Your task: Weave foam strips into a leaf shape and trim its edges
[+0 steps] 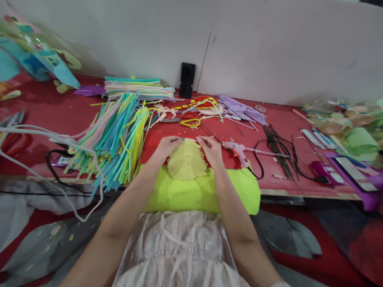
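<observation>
From here, the left hand (170, 147) and right hand (212, 150) both pinch the yellow fringed piece (188, 161) at its top, seemingly to steady it over the lime sheet (182, 195), the glue gun (237, 149) lying handily alongside.

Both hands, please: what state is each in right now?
Left hand: curled at top of the yellow fringed leaf shape; grip unclear.
Right hand: curled there too; grip unclear.
</observation>
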{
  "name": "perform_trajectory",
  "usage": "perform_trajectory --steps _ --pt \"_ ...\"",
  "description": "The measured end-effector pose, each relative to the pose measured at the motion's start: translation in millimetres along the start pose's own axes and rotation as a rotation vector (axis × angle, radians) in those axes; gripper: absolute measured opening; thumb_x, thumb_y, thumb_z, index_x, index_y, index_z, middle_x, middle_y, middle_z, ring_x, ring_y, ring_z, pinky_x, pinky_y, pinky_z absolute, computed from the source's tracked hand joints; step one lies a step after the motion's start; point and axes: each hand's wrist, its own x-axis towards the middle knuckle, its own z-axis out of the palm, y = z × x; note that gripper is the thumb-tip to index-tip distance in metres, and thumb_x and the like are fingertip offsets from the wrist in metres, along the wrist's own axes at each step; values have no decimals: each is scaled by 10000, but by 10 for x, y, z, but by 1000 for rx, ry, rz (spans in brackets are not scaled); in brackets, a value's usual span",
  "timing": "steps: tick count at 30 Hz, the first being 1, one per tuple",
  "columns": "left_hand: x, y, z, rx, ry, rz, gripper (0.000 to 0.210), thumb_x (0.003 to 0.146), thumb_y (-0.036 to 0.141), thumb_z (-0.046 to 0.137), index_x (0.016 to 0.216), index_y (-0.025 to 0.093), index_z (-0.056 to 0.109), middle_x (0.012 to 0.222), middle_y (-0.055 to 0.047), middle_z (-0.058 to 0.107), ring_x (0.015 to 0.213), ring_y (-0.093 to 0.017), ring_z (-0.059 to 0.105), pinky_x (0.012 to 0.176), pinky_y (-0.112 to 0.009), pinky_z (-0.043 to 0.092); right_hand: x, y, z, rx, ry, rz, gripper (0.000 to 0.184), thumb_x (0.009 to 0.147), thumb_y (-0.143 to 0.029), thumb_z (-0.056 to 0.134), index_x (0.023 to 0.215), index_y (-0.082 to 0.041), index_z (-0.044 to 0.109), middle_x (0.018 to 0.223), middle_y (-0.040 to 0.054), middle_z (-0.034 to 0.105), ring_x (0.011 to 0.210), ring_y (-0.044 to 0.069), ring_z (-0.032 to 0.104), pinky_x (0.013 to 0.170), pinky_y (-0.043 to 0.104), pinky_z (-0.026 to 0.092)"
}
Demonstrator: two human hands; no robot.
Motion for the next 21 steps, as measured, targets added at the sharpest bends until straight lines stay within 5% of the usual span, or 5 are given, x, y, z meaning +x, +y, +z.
perform_trajectory --steps 5,11,17,21 --pt "45 -60 7 14 0 -6 309 717 450 659 796 160 727 776 -29 702 708 -157 576 666 -265 408 -87 -5 -486 -281 300 -76 362 855 -515 570 923 -190 713 924 67 735 833 196 664 781 319 505" --pt "54 -69 5 1 9 0 273 703 423 677 779 166 726 783 -23 706 748 -172 593 706 -277 414 -207 285 -1238 -768 615 7 385 867 -502 488 792 -168 662 827 116 674 816 234 588 829 388 444" --pt "66 -69 21 -9 11 -17 266 702 414 681 790 168 731 787 -26 711 748 -172 604 713 -278 424 -325 557 -1405 -781 584 268 458 817 -588 502 817 -160 666 846 128 652 800 256 561 796 402 431" --pt "61 -64 37 -10 11 -31 261 709 414 678 776 166 727 774 -28 708 737 -169 598 703 -277 432 -362 560 -1353 -785 466 275 465 785 -624 531 779 -180 669 796 91 628 760 239 547 765 375 423"
